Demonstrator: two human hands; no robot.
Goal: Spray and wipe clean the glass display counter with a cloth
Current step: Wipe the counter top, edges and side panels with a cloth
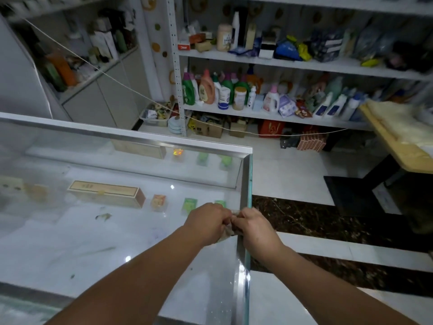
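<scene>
At the right rim of the glass table (244,184), the left hand (207,222) and right hand (254,227) both pinch the bunched cloth (228,233) with curled fingers. So small a wad, dragged dry, may only smear the dark marks (103,216) left of that rim, or slip off it.

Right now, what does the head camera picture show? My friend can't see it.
The left hand and the right hand hold a small crumpled cloth together at the right edge of the glass display counter. Inside, under the glass, lie boxes and small packets. Behind stand white shelves full of bottles.
</scene>
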